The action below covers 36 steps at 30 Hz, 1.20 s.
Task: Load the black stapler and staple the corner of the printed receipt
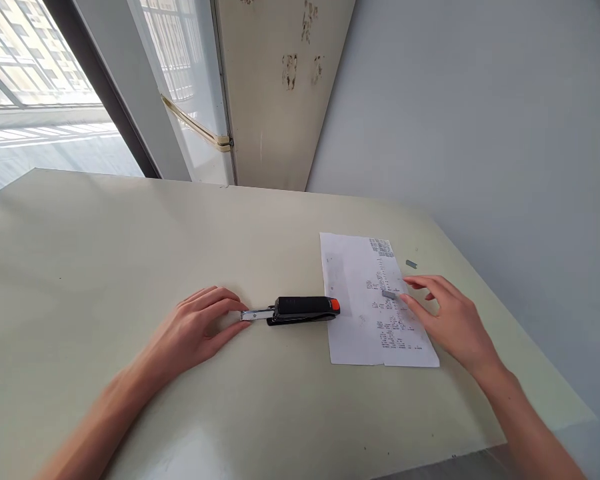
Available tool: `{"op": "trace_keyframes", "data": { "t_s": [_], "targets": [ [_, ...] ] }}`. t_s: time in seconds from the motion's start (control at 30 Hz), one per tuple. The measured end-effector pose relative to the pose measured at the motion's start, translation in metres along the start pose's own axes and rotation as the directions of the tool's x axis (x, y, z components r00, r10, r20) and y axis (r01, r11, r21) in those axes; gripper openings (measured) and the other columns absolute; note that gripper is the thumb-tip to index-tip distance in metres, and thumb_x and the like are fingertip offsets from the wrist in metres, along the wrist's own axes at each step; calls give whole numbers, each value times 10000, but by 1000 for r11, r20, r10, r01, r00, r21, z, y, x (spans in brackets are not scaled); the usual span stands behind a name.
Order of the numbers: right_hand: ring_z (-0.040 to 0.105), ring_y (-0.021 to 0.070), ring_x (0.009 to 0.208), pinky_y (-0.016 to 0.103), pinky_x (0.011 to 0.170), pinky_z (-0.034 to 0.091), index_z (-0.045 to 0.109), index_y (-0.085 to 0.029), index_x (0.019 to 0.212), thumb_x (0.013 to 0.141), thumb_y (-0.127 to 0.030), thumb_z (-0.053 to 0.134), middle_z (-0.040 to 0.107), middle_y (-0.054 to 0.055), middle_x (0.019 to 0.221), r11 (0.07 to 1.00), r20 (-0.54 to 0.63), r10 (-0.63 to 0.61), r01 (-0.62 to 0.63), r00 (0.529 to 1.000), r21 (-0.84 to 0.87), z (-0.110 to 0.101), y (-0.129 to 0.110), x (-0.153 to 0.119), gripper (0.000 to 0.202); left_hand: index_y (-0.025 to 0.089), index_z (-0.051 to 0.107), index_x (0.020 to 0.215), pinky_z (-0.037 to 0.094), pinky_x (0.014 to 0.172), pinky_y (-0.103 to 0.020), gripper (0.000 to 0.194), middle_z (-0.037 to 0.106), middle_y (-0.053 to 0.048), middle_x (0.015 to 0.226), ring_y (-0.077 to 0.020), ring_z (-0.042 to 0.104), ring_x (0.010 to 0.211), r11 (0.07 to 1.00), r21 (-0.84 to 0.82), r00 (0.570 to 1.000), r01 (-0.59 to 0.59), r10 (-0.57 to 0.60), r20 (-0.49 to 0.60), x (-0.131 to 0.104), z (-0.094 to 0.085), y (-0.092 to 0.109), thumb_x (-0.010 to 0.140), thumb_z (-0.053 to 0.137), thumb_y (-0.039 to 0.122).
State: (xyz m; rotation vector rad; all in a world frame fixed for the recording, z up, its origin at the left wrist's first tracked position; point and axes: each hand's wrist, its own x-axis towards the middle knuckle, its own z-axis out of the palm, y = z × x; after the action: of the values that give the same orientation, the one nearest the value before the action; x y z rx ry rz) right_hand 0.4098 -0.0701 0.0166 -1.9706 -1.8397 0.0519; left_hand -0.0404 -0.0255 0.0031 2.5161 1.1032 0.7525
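A black stapler point(303, 309) with an orange-red end lies sideways on the table, its metal staple tray point(258, 315) drawn out to the left. The thumb and fingers of my left hand point(205, 323) pinch the outer end of that tray. The stapler's other end overlaps the edge of a printed paper sheet point(355, 340). On the sheet lies a short grey strip of staples point(389, 294). My right hand point(447, 317) is open over the sheet's right edge, thumb and fingers apart; the thumb tip is close beside the strip, and I cannot tell whether it touches.
A second grey staple strip point(411, 264) lies on the table beyond my right fingers. The pale table point(180, 227) meets a grey-blue wall point(480, 120) on the right. At the back are a cream panel point(275, 133) with peeling marks and a bright window point(35, 60).
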Motion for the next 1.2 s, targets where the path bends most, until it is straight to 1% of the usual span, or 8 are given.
{"op": "trace_keyframes", "data": {
  "t_s": [0.2,0.43,0.6,0.67,0.77,0.87,1.0,1.2],
  "targets": [
    [684,286,1068,423,801,566,719,-301,1171,994,-549,549,695,74,1283,1000,80,-9,8,997,5,21,16,-2,349,245,719,1065,537,832,-309,180,734,-38,1035,-186,697,891,1000,9,1000,6,-6,3,0,0,-2,1007,628,390],
    [679,285,1073,452,862,559,711,-280,1011,1011,-548,533,740,68,1164,997,84,-48,43,995,59,27,4,2,322,251,717,1097,529,838,-312,209,733,-47,1077,-195,695,929,999,27,999,34,-35,30,-5,-1,-2,1017,613,414],
    [701,291,985,357,560,547,717,-297,1015,1018,-529,551,742,86,1155,968,9,-137,132,991,213,6,-60,-4,285,248,724,1103,528,830,-309,228,733,-46,1061,-194,693,910,999,23,999,23,-24,21,-5,-1,0,1013,617,428],
    [709,292,1016,399,669,596,709,-307,1038,1036,-455,562,744,79,1129,923,-14,-268,261,963,282,-1,-100,-6,209,242,721,1109,527,828,-314,237,732,-51,1059,-195,689,907,999,32,999,20,-21,26,-4,-1,1,1020,606,430],
    [708,281,1059,475,894,592,685,-310,1124,1059,-329,559,747,68,1145,806,-36,-496,476,867,351,-1,-157,-5,143,235,712,1097,520,829,-322,238,729,-56,1049,-200,683,912,999,42,999,14,-15,35,-5,-2,2,1038,579,423],
    [700,267,1084,466,921,569,680,-264,1107,1075,-247,530,745,78,1184,719,-10,-640,604,768,345,15,-196,-2,154,232,708,1089,514,849,-332,235,727,-59,1056,-203,679,924,999,43,999,9,-10,33,-7,-1,2,1053,554,407],
    [670,277,1161,476,969,544,686,-213,1058,1068,-149,500,721,119,1236,680,38,-721,695,692,231,46,-218,-2,197,230,715,1088,513,853,-339,225,728,-60,1068,-206,680,938,999,44,1000,-2,2,11,-10,1,0,1051,561,390],
    [668,297,1105,516,966,536,687,-201,1009,1042,-112,507,705,142,1232,718,106,-695,678,712,157,64,-216,-4,203,221,707,1057,510,848,-348,238,721,-62,1047,-206,685,930,996,89,1000,-10,7,26,-13,4,0,1067,536,386]
  ]
}}
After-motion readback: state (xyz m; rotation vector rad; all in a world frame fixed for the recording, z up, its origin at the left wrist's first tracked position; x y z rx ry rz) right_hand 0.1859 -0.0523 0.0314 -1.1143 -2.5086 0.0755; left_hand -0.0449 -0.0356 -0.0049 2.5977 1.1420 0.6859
